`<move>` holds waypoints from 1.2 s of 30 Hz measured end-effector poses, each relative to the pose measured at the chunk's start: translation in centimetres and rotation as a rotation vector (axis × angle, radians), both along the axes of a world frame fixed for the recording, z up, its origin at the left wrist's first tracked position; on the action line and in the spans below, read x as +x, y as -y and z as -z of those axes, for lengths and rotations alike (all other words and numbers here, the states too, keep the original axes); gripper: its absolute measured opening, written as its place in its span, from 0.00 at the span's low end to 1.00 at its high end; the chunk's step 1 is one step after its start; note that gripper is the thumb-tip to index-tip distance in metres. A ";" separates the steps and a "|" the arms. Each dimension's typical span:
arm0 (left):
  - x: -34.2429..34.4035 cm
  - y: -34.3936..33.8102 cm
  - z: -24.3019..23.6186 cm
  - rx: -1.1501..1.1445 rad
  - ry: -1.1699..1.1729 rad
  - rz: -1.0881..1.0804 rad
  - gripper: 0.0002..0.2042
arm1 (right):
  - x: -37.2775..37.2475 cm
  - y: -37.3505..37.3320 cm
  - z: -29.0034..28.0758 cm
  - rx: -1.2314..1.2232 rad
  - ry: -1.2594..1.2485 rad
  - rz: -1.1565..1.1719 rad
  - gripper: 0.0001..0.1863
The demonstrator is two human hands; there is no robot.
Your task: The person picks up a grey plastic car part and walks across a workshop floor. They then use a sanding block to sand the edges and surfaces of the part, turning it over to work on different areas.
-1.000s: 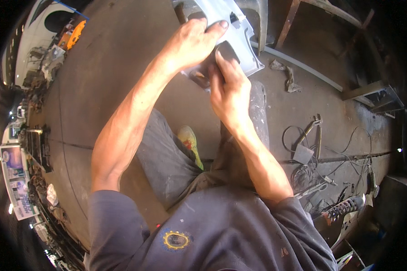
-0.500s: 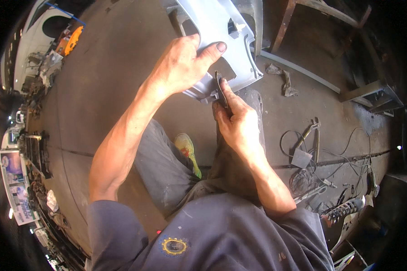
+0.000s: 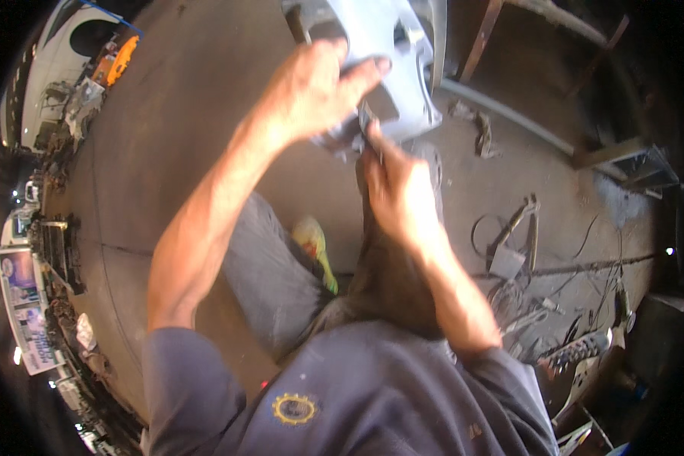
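A light grey car body panel (image 3: 368,29), probably a bumper, reaches in from the top edge, with several cut-out openings. My left hand (image 3: 304,91) is closed round its left edge, thumb lying over the face and fingers out of sight behind. My right hand (image 3: 404,190) pinches a thin, dark folded piece of sandpaper (image 3: 365,118) between thumb and fingers. That sandpaper is at the near end of the panel, by the rim of an opening. Motion blurs both hands, and the exact contact is hard to make out.
Pliers-like long-handled tool (image 3: 532,228), cables and a small grey plate (image 3: 506,262) lie on the floor at right. A crumpled rag (image 3: 482,137) is near a metal frame (image 3: 608,156). My shoe (image 3: 311,247) is below the panel. Vehicle parts line the left side.
My right hand and the sandpaper have moved slightly up along the opening's rim. My left hand has also shifted a little up and right, still holding the panel.
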State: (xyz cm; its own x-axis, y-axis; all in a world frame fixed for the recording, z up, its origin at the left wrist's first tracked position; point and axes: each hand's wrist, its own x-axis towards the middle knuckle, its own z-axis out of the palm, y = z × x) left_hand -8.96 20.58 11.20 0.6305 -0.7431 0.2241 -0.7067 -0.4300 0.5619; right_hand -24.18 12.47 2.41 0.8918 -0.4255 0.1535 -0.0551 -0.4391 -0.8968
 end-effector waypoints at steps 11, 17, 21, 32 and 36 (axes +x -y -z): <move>-0.4 0.0 -0.8 -0.008 -0.096 -0.022 0.25 | -5.9 1.0 -1.2 0.135 -0.056 -0.061 0.23; 0.1 0.3 -0.3 -0.025 -0.021 -0.004 0.26 | -0.9 1.0 -1.5 0.204 0.016 -0.072 0.19; 0.1 0.7 -0.7 0.034 -0.003 0.003 0.26 | -4.1 1.4 -0.1 0.423 0.097 0.033 0.20; -1.4 0.8 -1.2 0.050 0.094 0.067 0.27 | 2.3 2.3 -1.2 0.835 -0.088 -0.127 0.16; -1.2 0.9 -1.0 0.048 0.214 0.101 0.26 | -0.3 1.1 -0.8 0.845 -0.079 -0.066 0.23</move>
